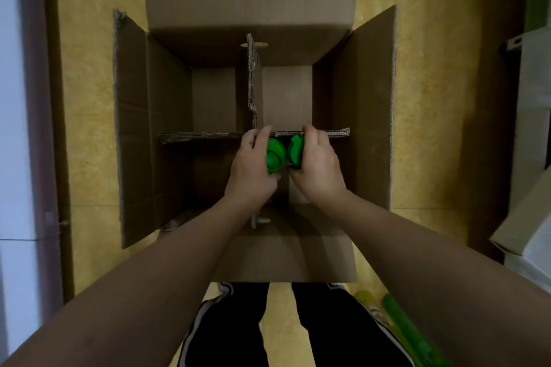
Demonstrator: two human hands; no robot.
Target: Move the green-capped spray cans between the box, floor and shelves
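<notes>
My left hand curls round a round green plastic cap, and my right hand grips a second green plastic cap just beside it at three o'clock, the two nearly touching. Both sit over the near right cell of the open brown cardboard box, just below its corrugated cross divider. At five o'clock on the yellow floor lies a translucent green bottle.

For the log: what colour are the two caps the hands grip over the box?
Both caps are bright green, seen in the head view.
</notes>
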